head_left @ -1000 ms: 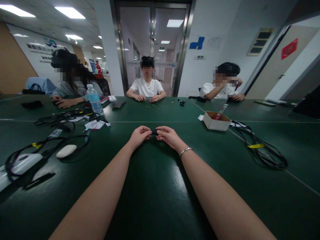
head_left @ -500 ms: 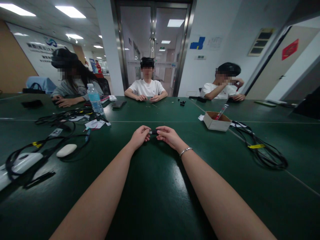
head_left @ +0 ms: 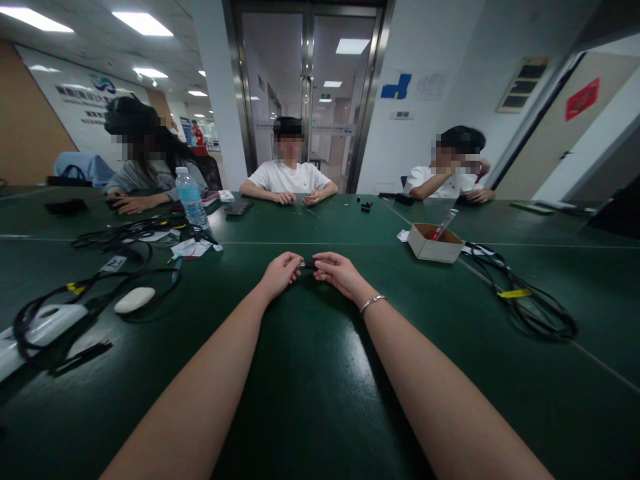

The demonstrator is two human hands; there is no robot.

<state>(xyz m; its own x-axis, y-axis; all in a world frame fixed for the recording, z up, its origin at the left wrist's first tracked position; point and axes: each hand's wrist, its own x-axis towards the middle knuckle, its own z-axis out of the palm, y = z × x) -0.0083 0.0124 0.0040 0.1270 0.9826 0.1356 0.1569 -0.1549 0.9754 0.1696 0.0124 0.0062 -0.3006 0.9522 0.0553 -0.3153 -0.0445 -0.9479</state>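
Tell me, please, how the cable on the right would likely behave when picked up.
The cable would probably flop, since its thin loops lie slack and curved. It may stay partly bunched, as a yellow band crosses its strands. Lifting might drag the paper, which its far end seems to overlap.

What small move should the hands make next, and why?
I'd probably loosen the left hand slightly while the right hand holds steady: both pinch the small dark item, and the left one hides its near end, so that end can't be checked.
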